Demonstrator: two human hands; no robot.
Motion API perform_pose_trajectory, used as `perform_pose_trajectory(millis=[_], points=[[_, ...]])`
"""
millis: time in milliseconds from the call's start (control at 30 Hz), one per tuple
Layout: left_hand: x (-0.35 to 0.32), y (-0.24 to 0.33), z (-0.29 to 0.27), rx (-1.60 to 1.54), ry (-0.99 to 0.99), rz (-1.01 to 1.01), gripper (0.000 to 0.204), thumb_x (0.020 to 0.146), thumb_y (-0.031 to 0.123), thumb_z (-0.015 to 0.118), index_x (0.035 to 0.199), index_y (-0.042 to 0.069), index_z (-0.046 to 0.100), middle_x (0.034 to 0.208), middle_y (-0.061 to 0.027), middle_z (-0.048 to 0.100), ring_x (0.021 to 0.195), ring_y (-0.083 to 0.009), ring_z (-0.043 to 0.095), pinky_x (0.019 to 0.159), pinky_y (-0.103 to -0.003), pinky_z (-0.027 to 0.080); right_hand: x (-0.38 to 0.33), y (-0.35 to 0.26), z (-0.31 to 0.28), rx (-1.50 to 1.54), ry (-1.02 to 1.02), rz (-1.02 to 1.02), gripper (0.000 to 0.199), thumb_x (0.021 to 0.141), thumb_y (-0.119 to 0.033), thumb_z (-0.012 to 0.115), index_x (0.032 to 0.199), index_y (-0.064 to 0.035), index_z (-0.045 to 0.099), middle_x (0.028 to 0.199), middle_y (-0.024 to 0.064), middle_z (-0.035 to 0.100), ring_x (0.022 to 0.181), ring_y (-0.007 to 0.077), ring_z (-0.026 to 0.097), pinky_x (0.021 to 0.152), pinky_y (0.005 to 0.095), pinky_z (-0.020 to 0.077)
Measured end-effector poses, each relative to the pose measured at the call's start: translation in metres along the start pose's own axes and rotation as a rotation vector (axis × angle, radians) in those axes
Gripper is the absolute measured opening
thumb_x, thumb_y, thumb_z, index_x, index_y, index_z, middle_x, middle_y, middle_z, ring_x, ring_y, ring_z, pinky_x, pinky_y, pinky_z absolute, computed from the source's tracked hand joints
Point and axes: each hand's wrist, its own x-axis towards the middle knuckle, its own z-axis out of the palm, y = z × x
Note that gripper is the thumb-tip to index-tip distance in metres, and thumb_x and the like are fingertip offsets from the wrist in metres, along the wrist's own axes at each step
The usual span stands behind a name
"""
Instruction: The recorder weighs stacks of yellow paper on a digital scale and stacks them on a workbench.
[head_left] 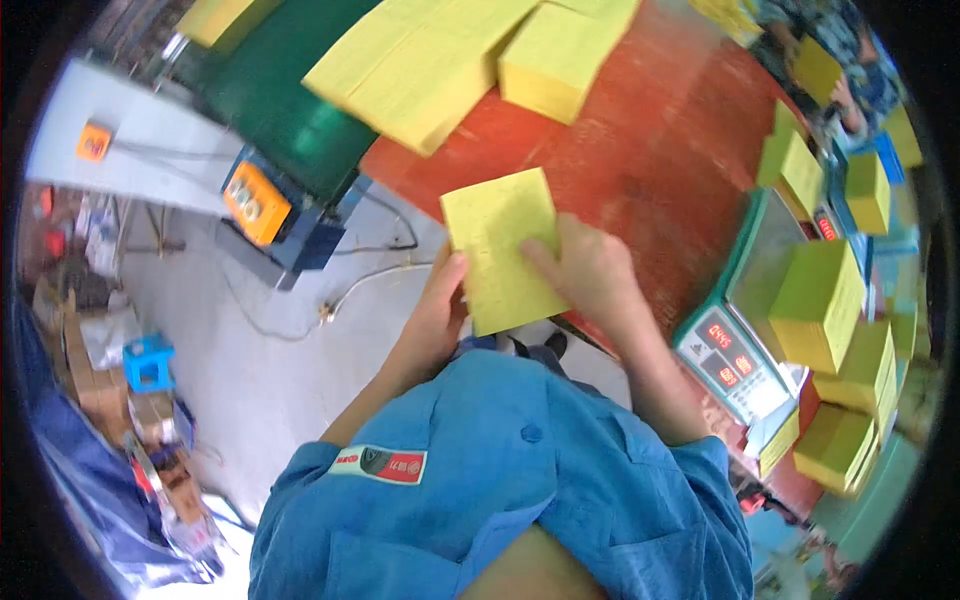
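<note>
Between my two hands is a stack of yellow paper, held upright-ish in front of my body near the edge of the red table. My left hand grips its left edge, thumb showing at the side. On the other side, my right hand is closed round the right edge with its thumb lying on the front face. Farther off on the red table lie large blocks of yellow paper, the nearest part of which is beyond my hands.
To the right stands a digital weighing scale with bundles of yellow paper on and around it. A co-worker's hand shows at far right. At left are a green conveyor belt, an orange control box and a blue stool.
</note>
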Motion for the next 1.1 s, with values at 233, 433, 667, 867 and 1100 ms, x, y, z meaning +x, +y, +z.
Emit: perform_pose_trajectory(millis=[233, 433, 667, 867, 1100], points=[[-0.01, 0.007, -0.002, 0.214, -0.06, -0.006, 0.053, 0.1, 0.032, 0.046, 0.144, 0.003, 0.038, 0.139, -0.0144, 0.051, 0.127, -0.0266, 0.052, 0.107, -0.042, 0.042, -0.033, 0.009, 0.012, 0.331, -0.031, 0.058, 0.065, 0.091, -0.058, 0.053, 0.113, 0.003, 0.058, 0.107, 0.0257, 0.064, 0.096, 0.0419, 0.065, 0.082, 0.049, 0.0523], [-0.003, -0.016, 0.008, 0.118, -0.123, -0.112, 0.062, 0.101, 0.045, 0.036, 0.149, 0.004, 0.032, 0.146, -0.0159, 0.044, 0.134, -0.0298, 0.045, 0.111, -0.045, 0.038, -0.081, 0.037, 0.042, 0.968, 0.166, 0.099, 0.079, 0.089, -0.057, 0.06, 0.136, 0.0054, 0.046, 0.129, 0.0287, 0.053, 0.123, 0.0395, 0.053, 0.102, 0.0433, 0.0438], [-0.039, -0.024, 0.086, 0.162, -0.376, -0.153, 0.07, 0.093, 0.041, 0.051, 0.149, 0.005, 0.029, 0.143, -0.018, 0.045, 0.129, -0.0304, 0.05, 0.105, -0.044, 0.044, -0.166, 0.059, 0.001, 1.369, 0.261, 0.15, 0.096, 0.085, -0.04, 0.074, 0.153, 0.0003, 0.019, 0.153, 0.0203, 0.032, 0.139, 0.0292, 0.038, 0.113, 0.0412, 0.0332], [-0.044, -0.032, 0.233, 0.241, -0.595, 0.014, 0.068, 0.09, 0.029, 0.059, 0.145, 0.0, 0.031, 0.136, -0.0169, 0.05, 0.124, -0.0281, 0.054, 0.097, -0.042, 0.05, -0.238, 0.124, -0.123, 1.226, 0.569, 0.045, 0.117, 0.072, -0.053, 0.082, 0.155, -0.003, 0.017, 0.153, 0.0182, 0.031, 0.13, 0.0301, 0.046, 0.101, 0.0438, 0.0432], [0.006, -0.027, 0.45, 0.479, -0.842, 0.128, 0.068, 0.089, 0.056, 0.06, 0.137, 0.009, 0.051, 0.131, -0.0095, 0.057, 0.121, -0.0224, 0.053, 0.097, -0.042, 0.045, -0.236, 0.233, -0.248, 1.189, 0.791, 0.279, 0.084, 0.086, -0.06, 0.061, 0.145, -0.0036, 0.041, 0.127, 0.0144, 0.057, 0.107, 0.0228, 0.059, 0.091, 0.0373, 0.0451]])
